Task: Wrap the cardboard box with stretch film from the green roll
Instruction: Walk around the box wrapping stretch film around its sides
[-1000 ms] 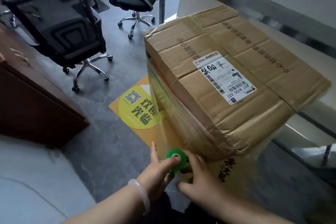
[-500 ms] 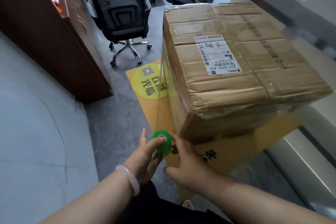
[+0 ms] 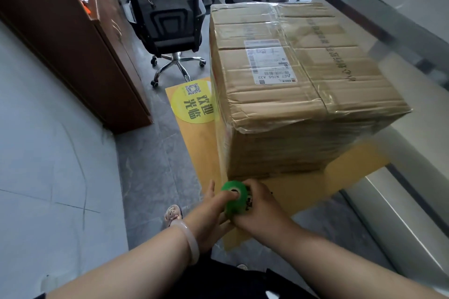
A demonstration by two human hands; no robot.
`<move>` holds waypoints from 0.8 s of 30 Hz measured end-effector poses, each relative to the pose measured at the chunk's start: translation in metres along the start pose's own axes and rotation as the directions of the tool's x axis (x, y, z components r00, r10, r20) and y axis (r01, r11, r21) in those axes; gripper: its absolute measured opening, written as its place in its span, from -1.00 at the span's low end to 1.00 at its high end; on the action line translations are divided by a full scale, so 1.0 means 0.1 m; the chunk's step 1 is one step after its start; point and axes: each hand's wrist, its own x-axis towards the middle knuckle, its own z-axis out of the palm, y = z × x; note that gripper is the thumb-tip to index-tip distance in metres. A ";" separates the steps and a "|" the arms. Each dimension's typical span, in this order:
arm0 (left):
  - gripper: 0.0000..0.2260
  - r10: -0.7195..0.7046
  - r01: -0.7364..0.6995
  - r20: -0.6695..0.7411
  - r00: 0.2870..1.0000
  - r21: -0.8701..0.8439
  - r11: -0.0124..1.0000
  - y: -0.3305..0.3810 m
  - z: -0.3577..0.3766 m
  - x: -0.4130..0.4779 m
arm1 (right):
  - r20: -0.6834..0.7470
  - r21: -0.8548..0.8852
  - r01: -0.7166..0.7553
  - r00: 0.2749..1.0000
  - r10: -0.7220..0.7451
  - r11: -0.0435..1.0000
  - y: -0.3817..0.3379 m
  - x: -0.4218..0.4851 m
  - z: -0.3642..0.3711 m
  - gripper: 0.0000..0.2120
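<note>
Cardboard box (image 3: 291,94) stands on the yellow floor mat (image 3: 196,153), with stretch film (image 3: 245,119) already over its sides. Left hand (image 3: 209,211) and right hand (image 3: 262,209) both grip the green roll (image 3: 234,198), which has travelled round to the near bottom corner, so it seems another side is covered.

We hold the green roll (image 3: 234,198) between both hands: the left hand (image 3: 209,216) has a digit at the core hole, the right hand (image 3: 260,211) is curled round the other side. The cardboard box (image 3: 303,109) stands just beyond the grip, near corner closest. Wrinkled stretch film (image 3: 286,145) covers its sides. A white label (image 3: 269,64) is on top. An orange mat (image 3: 194,153) lies under grip and box. A sandalled foot (image 3: 173,215) is just left of the grip, a pale bangle (image 3: 190,240) behind it on the left wrist. An office chair (image 3: 167,19) and a brown cabinet (image 3: 73,43) are far beyond-left.
</note>
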 end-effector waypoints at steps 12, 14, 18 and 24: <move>-0.75 -0.153 0.152 0.036 0.988 0.039 0.988 -0.10 0.61 0.09 | -0.099 0.008 -0.024 0.995 0.024 1.000 0.31 -0.14 -0.53 -0.42; -0.81 -0.187 0.183 0.067 0.980 0.050 0.982 -0.02 0.66 0.16 | -0.071 0.000 -0.030 0.997 0.030 1.000 0.35 -0.13 -0.61 -0.30; -0.87 -0.241 0.232 0.081 0.967 0.106 0.967 0.03 0.70 0.31 | -0.005 -0.016 -0.033 0.999 0.033 0.999 0.42 -0.04 -0.76 -0.34; -0.79 -0.232 0.218 0.075 0.970 0.151 0.964 0.09 0.74 0.48 | -0.049 -0.098 0.014 0.999 -0.019 0.995 0.44 0.11 -0.91 -0.43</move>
